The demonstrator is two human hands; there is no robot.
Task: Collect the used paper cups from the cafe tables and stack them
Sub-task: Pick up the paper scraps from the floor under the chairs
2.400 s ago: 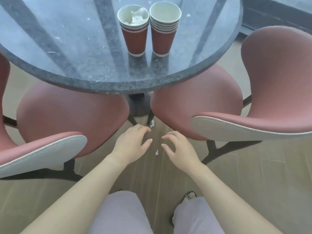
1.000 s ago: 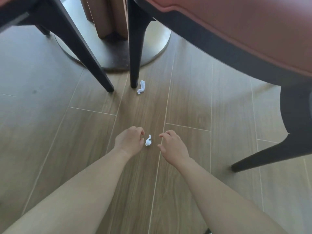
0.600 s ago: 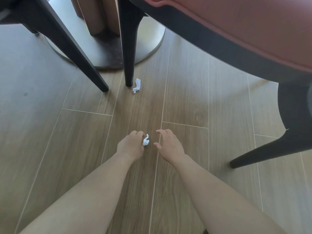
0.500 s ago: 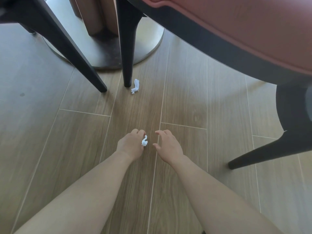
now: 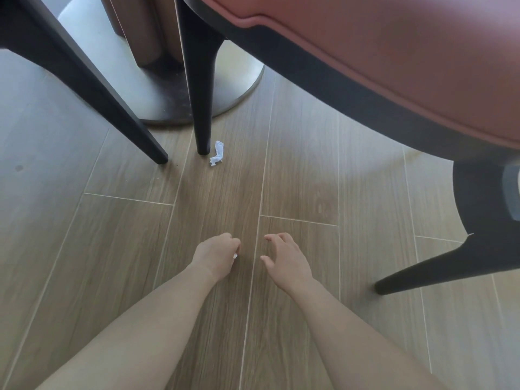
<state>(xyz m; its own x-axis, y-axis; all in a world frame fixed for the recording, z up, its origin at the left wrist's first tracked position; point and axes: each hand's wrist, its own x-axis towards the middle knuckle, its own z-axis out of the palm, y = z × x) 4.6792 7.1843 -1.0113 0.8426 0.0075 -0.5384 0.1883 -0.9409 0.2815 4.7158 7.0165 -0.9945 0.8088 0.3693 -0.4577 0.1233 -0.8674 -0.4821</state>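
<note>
No readable txt, labels, brands, nos. or signs anywhere in view. Every visible surface is plain, w/ no print or markings to make out.
</note>
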